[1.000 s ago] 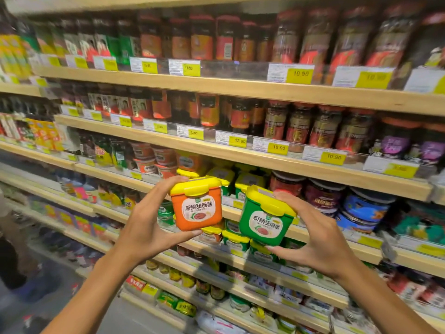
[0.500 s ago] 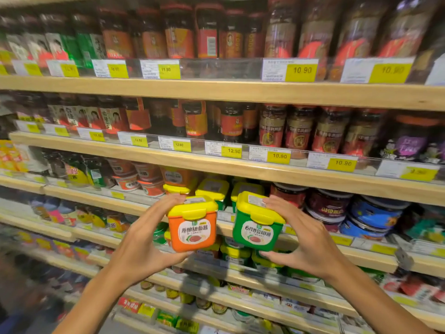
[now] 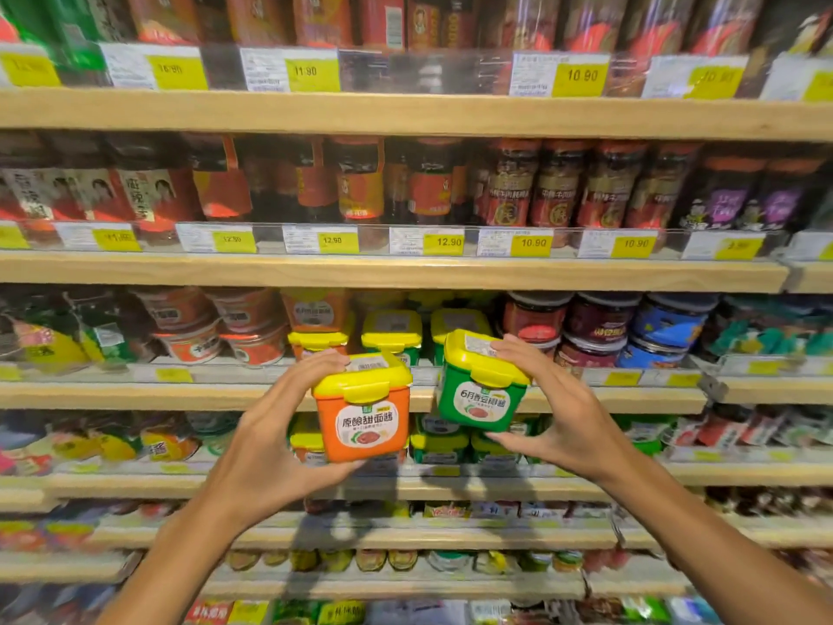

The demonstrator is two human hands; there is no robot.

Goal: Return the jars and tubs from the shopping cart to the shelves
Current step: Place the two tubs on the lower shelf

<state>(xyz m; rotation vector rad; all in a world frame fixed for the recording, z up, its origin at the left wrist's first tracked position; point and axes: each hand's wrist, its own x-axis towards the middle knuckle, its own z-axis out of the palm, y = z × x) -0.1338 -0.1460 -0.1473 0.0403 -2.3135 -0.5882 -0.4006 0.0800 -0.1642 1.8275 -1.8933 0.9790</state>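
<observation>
Orange tub (image 3: 363,415) clasped in left hand (image 3: 270,448), green tub (image 3: 480,390) in right hand (image 3: 570,426)

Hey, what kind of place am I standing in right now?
Most likely a supermarket sauce aisle: long wooden shelves packed with jars, yellow price tags along their edges, and rows of yellow-lidded tubs matching the orange tub and green tub in your hands.

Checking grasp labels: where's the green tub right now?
Head view, right of centre: the green tub is held in the right hand, tilted, beside the orange tub and in front of the shelf edge.
</observation>
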